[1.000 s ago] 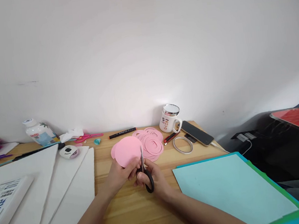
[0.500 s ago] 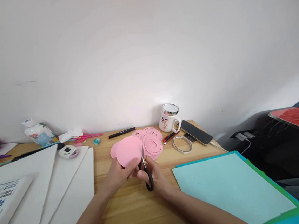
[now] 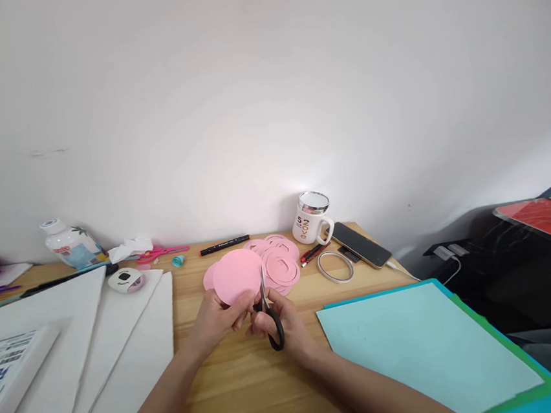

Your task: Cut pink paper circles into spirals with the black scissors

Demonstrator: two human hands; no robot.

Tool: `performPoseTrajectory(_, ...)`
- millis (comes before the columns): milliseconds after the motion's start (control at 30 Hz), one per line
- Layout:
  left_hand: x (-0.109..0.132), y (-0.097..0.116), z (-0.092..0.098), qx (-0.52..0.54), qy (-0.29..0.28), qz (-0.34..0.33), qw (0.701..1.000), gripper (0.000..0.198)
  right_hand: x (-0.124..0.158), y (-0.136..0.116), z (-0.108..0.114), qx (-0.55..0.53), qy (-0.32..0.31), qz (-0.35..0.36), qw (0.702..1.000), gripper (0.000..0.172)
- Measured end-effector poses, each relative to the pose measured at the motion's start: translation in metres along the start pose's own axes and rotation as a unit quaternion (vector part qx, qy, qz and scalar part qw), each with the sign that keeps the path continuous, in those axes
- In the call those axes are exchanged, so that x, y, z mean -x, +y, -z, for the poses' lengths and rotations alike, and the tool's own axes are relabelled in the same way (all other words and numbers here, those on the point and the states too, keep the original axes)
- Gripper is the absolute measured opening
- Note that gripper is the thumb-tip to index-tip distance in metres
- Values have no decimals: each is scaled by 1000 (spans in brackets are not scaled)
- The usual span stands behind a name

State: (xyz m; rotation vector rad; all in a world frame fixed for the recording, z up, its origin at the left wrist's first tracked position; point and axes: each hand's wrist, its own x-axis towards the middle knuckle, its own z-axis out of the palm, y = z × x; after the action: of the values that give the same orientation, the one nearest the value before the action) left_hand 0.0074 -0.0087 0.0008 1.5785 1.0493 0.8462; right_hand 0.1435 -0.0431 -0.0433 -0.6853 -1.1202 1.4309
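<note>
Between the thumb and fingers of my left hand (image 3: 220, 317) a pink paper circle (image 3: 237, 275) is pinched by its lower edge. My right hand (image 3: 284, 322) grips black-handled scissors (image 3: 276, 332), thumb and fingers at the loops. Their blades point up and lie along the circle's right edge, looking almost closed. Behind the circle, several pink spiral-cut and round paper pieces (image 3: 282, 267) lie heaped on the wooden table (image 3: 239, 392). The fingertips of both hands are close together below the circle.
At the back stand a white mug (image 3: 310, 222) and a bottle (image 3: 72, 245). A black marker (image 3: 225, 245), pink scissors (image 3: 165, 251), a tape roll (image 3: 335, 267) and a phone (image 3: 362, 245) lie nearby. White sheets (image 3: 138, 349) are left, light-blue paper (image 3: 425, 348) right.
The pink circle has shifted and turned slightly in my left hand. The scissors blades have come closer together at its right edge, and both hands stay in nearly the same place.
</note>
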Motion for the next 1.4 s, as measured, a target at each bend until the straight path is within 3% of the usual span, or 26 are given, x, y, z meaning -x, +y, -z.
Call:
performPoseTrajectory(367,1,1,-4,13,26,8,1000,31,0,1,-3,9,0,-12,1000,41)
performPoseTrajectory(767,1,-1,-2,-23,6,6,1000,32,-3,-8,-5,-17,-35,19,999,41)
performPoseTrajectory(1167,1,1,0,-19,10,3,1000,34,-1,-8,-3,29,8,7,1000,40)
performPoseTrajectory(1400,0,-3,3,-17,22,3,1000,33,-1,-3,-1,3,13,-4,1000,42)
